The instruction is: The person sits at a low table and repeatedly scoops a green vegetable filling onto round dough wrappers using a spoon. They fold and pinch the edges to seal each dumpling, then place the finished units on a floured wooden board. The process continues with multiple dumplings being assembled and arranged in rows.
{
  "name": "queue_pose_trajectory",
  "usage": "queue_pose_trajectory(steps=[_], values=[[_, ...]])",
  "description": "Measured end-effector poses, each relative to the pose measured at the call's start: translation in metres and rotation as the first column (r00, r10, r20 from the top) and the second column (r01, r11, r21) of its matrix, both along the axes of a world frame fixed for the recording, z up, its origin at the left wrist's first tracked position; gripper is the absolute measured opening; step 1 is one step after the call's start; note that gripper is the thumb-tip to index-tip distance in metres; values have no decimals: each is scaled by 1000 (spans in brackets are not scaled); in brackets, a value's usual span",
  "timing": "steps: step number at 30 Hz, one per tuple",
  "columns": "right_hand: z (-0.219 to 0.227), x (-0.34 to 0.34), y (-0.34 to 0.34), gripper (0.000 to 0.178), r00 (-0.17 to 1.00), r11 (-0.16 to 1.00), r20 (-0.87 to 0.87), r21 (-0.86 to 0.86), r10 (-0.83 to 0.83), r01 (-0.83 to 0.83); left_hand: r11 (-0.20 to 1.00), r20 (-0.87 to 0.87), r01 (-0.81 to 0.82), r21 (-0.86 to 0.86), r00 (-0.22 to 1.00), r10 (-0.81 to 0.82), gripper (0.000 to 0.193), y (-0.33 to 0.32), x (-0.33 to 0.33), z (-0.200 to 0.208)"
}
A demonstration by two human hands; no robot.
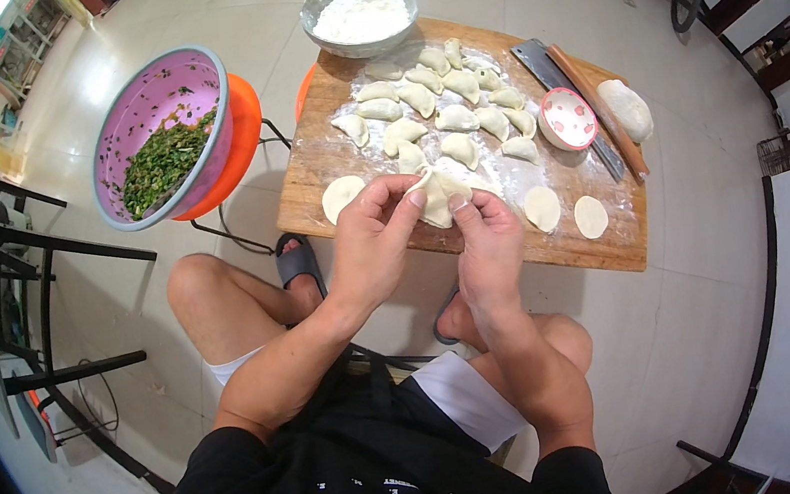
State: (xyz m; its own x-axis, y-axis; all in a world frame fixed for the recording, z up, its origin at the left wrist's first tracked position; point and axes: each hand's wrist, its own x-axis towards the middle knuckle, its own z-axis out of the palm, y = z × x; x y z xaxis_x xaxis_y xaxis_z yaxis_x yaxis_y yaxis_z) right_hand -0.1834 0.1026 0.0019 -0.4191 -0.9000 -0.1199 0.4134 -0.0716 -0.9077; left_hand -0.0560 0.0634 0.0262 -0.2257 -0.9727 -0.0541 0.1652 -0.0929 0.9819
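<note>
Between my two hands, above the near edge of a floured wooden board, is a dumpling of pale dough. My left hand pinches its left side with thumb and fingers. On its right side, my right hand grips the dough the same way. Behind it on the board lie several folded dumplings in loose rows. A flat round wrapper rests just left of my left hand. Two more, a wrapper and another wrapper, lie to the right of my right hand.
A pink bowl of chopped green filling stands on an orange stool at left. A glass bowl of flour sits at the board's far edge. Toward the right are a cleaver, a rolling pin, a small bowl and a dough lump.
</note>
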Motion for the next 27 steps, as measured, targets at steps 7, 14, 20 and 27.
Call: queue_pose_trajectory(steps=[7, 14, 20, 27], values=[[11, -2, 5, 19, 951, 999, -308, 20, -34, 42, 952, -218, 169, 253, 969, -114, 16, -4, 3, 7], [9, -11, 1, 18, 969, 996, -248, 94, 24, 0, 977, 69, 211, 36, 975, -213, 13, -8, 9, 4], [15, -7, -4, 18, 996, 998, -83, 60, -12, 17, 942, 239, 225, -247, 957, -166, 16, -2, 10, -1], [12, -13, 0, 16, 988, 997, -138, 11, -74, 76, 979, 14, 201, -31, 980, -200, 20, 5, 9, 1]])
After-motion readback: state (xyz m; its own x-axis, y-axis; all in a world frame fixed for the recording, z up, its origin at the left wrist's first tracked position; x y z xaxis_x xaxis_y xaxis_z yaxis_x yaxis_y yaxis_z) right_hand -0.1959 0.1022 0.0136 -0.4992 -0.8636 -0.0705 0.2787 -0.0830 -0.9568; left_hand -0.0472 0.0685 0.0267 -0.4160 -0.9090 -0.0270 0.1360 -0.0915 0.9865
